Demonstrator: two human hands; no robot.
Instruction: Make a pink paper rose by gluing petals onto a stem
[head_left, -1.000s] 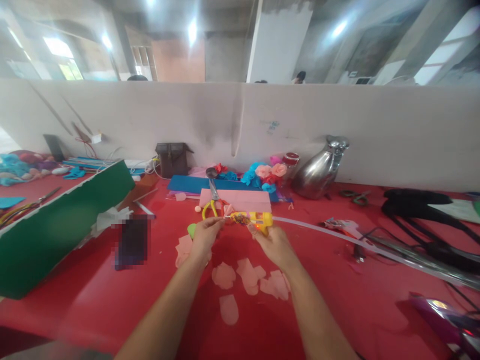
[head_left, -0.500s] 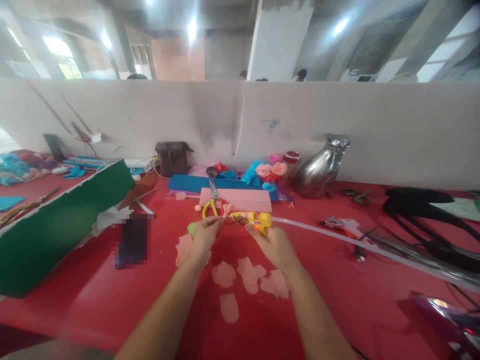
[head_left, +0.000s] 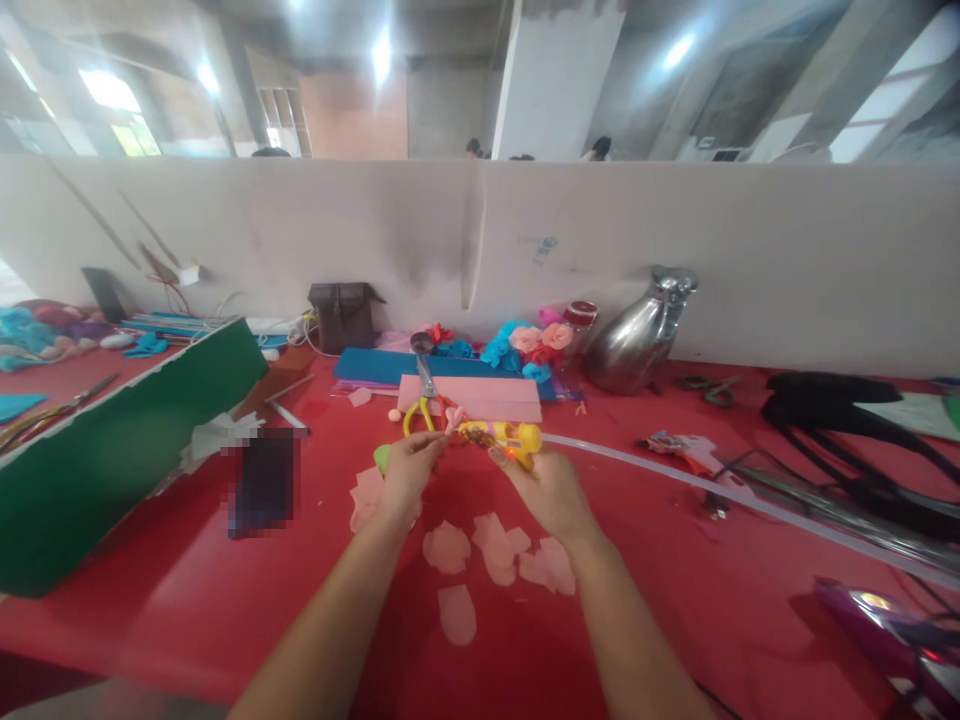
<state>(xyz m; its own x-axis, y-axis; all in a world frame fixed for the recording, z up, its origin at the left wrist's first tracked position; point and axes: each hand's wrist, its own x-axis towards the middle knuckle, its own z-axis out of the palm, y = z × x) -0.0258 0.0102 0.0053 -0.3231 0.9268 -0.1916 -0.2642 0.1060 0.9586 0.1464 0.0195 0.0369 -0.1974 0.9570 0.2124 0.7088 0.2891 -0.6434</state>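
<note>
My right hand [head_left: 546, 482] is closed around the handle of a yellow glue gun [head_left: 501, 434] with a long clear glue stick [head_left: 637, 456] trailing out of its back to the right. The gun's nozzle points left, at a small pink paper flower [head_left: 453, 417]. My left hand [head_left: 414, 466] pinches that flower low down, close to the nozzle; whether the tip touches it I cannot tell. Scissors [head_left: 421, 400] with yellow and red handles lie just behind. Below my hands, pink paper petals [head_left: 447, 547] are spread in several small piles, and a single petal [head_left: 457, 614] lies nearest me.
A green board [head_left: 135, 450] stands along the left. Behind are folded pink paper [head_left: 480, 396], finished paper flowers [head_left: 536, 345], a brown pouch [head_left: 343, 315] and a tilted metal jug [head_left: 641, 330]. Black straps [head_left: 840, 420] and a purple device [head_left: 885, 640] lie on the right.
Both hands hold nearly the same pose, glue gun against the flower's side. The whole view has shifted very slightly.
</note>
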